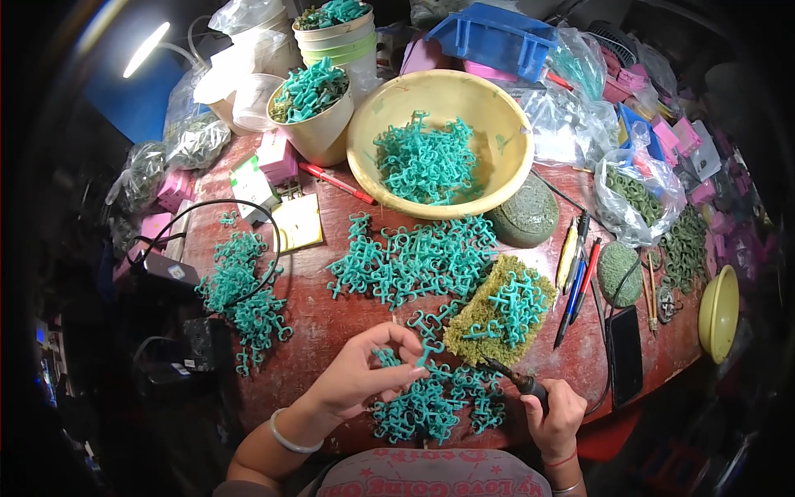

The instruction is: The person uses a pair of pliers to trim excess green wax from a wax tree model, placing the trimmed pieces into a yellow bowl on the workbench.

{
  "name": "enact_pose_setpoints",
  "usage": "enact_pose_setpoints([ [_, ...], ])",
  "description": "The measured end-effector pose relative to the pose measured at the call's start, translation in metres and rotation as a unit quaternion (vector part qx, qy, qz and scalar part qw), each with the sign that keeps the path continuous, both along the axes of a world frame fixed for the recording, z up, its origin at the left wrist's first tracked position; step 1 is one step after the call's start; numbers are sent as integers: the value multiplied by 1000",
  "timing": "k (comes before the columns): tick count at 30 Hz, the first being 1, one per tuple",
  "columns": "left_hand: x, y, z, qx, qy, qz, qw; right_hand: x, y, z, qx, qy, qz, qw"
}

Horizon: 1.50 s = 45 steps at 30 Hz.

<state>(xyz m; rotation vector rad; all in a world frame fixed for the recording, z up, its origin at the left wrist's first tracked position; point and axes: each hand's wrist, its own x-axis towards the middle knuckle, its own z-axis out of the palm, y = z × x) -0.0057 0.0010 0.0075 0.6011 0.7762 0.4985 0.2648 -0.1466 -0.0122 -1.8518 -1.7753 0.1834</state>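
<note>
My left hand (361,374) pinches a small hooked teal piece (428,351) between thumb and fingertips, above the red table. My right hand (558,419) is wrapped round the dark handle of a soldering-iron-like tool (527,383), whose thin tip points up and left toward a mossy green pad (460,335). On that pad lies a cluster of teal pieces (517,308). Beneath and beside my left hand spreads a loose heap of similar pieces (422,407). Farther off, a larger heap (414,258) lies in front of the yellow basin (364,178).
More teal pieces (248,290) lie at left under a looped black cable (276,240). Pens (588,282), a phone (625,356) and a green stone-like block (619,273) stand at right. Behind are filled tubs (319,137), a blue crate (497,41) and a lit lamp (147,50).
</note>
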Motion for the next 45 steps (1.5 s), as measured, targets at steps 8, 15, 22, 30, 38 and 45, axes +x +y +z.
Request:
enact_pose_setpoints([
  [8, 6, -5, -2, 60, 32, -35, 997, -2, 0, 12, -42, -63, -13, 997],
  [15, 11, -6, 4, 94, 78, -43, 992, -16, 13, 14, -14, 39, 31, 999],
  [22, 12, -6, 3, 76, 74, -37, 994, -22, 21, 6, 12, 37, 57, 998],
  [30, 11, -5, 4, 86, 80, -45, 992, -22, 23, 5, 7, 37, 65, 997],
  [38, 11, -5, 4, 86, 78, -45, 992, -23, 23, 5, 3, 34, 63, 997],
  [45, 11, -7, 1, 105, 80, -46, 990, -23, 24, 6, -4, 27, 63, 998],
])
